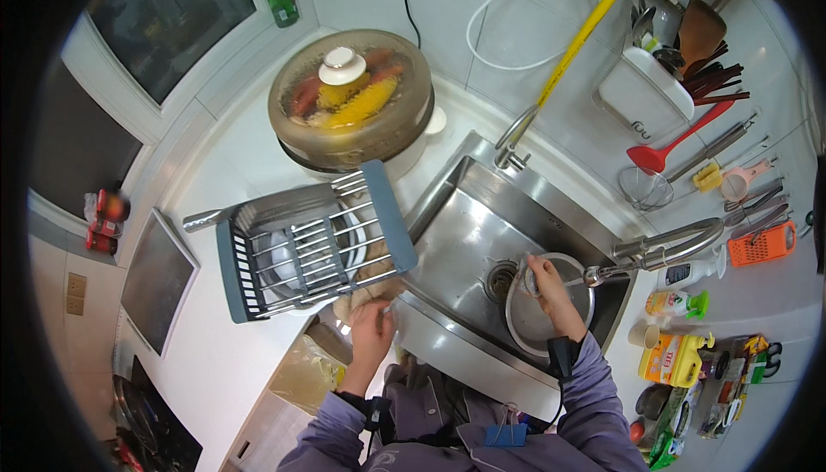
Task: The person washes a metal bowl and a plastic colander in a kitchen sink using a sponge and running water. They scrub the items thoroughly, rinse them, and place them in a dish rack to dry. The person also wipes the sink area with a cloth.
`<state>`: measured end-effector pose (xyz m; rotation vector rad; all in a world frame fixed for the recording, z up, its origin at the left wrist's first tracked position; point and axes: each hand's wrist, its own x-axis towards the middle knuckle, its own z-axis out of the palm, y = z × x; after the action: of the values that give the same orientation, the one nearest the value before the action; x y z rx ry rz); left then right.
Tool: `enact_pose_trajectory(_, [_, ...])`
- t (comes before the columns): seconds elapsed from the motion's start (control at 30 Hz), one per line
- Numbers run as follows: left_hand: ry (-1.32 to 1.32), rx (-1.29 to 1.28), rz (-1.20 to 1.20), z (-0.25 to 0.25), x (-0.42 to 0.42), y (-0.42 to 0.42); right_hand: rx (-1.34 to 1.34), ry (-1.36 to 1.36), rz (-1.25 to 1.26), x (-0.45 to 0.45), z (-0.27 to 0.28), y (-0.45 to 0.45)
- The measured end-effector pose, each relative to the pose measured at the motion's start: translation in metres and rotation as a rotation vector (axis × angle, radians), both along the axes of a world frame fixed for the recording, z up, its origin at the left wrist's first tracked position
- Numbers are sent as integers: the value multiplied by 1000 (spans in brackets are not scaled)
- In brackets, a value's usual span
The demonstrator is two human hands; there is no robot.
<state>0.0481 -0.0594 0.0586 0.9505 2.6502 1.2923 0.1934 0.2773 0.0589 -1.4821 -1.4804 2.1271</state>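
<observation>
My right hand (554,294) is over the right part of the stainless steel sink (474,214), its fingers closed on a crumpled scrubbing pad (529,278). Under it a round metal bowl (524,317) stands in the sink beside the drain (501,279). The curved faucet (671,252) reaches over the bowl's edge. My left hand (372,333) is at the counter's front edge, by a brown cloth (374,278); whether its fingers hold the cloth is unclear. Just beyond it a grey drying rack (390,220) with metal bars lies over bowls or plates.
A lidded electric steamer (352,139) with corn inside stands behind the rack. To the right are a yellow detergent bottle (674,359), a spray bottle (690,274) and hanging utensils, among them an orange grater (761,244). A flat dark board (161,281) leans at the left.
</observation>
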Motion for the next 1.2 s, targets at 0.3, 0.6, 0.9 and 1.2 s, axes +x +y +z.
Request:
enact_pose_trajectory(0.3, [-135,2,51,15,2,-76,326,486,482,-133,150,-113])
enact_pose_trajectory(0.6, [-288,-55,0,12,-2,-109,781,452,795,-231,113,-216])
enact_pose_trajectory(0.9, [-319,-96,-221,18,-13,-72,313,420,658,-111,117,-112])
enact_pose_trajectory(1.2, [-395,-28,-601,-4,13,58,360,-123,134,142,81,4])
